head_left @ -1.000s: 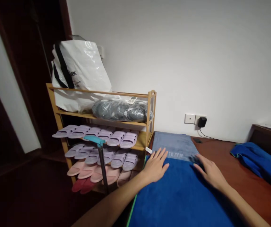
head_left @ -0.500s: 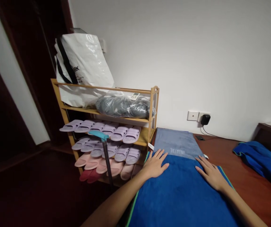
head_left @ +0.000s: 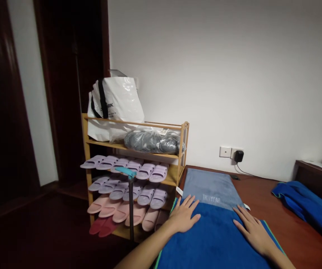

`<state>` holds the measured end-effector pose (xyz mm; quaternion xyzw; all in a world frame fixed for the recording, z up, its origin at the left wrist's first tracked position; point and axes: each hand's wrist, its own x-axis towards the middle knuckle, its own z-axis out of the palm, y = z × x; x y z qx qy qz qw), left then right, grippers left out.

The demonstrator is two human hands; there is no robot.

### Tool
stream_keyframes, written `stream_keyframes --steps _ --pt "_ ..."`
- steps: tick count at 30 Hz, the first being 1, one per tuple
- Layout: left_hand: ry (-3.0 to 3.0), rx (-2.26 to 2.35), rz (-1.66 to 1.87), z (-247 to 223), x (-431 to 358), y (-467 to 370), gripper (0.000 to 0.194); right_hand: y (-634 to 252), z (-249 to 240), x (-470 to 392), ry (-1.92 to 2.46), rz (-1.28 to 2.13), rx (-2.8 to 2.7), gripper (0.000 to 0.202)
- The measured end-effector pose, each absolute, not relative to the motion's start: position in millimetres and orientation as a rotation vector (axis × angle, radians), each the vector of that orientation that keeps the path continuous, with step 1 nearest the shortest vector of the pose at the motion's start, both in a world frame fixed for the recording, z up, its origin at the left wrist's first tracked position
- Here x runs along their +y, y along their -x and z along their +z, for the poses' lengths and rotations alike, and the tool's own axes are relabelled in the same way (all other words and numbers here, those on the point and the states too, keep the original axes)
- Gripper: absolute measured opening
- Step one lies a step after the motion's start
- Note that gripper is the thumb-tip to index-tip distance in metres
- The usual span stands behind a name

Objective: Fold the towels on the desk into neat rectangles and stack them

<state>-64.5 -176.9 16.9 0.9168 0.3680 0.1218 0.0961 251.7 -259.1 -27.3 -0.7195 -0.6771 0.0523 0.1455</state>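
A blue towel with green edging lies spread on the reddish-brown table, partly over a grey-blue towel with white lettering. My left hand rests flat on the blue towel near its far left corner, fingers spread. On the right side of the same towel lies my right hand, fingers apart, with its fingertips near the seam between blue and grey-blue. Neither hand grips anything. White tags stick out at both sides of the grey-blue towel.
Left of the table stands a wooden rack with rows of slippers, a white bag and a plastic-wrapped grey bundle. A blue-topped pole stands before it. Another blue cloth lies right; a black plug is on the wall.
The view has tilted up and turned slightly left, so the rack, table and towels appear lower. Both my hands stay flat on the blue towel in nearly the same places.
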Motion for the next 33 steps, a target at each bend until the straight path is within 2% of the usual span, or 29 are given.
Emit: stream_keyframes --steps 17,22,26,33 --pt "-2.681 1.058 0.340 27 -244 85 0.059 -239 -34 -326 2.000 0.095 -1.913 0.061" --pt "-2.688 1.003 0.320 29 -246 89 0.059 -273 -37 -335 2.039 0.186 -1.919 0.057" --pt "-2.648 1.160 0.467 20 -237 95 0.060 -309 -52 -342 2.030 0.171 -1.814 0.058" --pt "-2.636 1.482 0.720 8 -206 115 0.029 -330 -67 -341 1.996 0.063 -1.676 0.059"
